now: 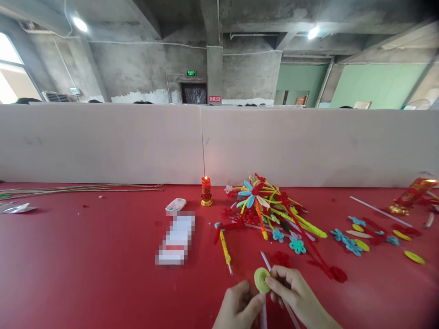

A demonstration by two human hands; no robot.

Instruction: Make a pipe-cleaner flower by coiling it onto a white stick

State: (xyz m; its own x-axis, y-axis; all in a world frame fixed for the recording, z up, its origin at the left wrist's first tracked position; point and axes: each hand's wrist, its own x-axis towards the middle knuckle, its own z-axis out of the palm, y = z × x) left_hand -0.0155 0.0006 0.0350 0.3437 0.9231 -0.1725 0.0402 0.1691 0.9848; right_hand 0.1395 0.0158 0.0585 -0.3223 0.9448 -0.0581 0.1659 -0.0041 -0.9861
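My right hand (297,294) pinches a small yellow-green coiled paper disc (261,279) between thumb and fingers and also holds a thin white stick (266,261) that points up and left. My left hand (239,306) is closed just below and left of the disc, its fingertips at the disc's lower edge; whether it grips the disc cannot be told. Both hands hover over the red table (85,256) near its front edge.
A pile of finished red, yellow and blue quilled flowers on sticks (270,208) lies behind the hands. A lit red candle (206,190) stands at the white partition (219,144). Loose paper petals (360,235) lie right, thin sticks (82,188) far left, a pixelated card (176,238) centre-left.
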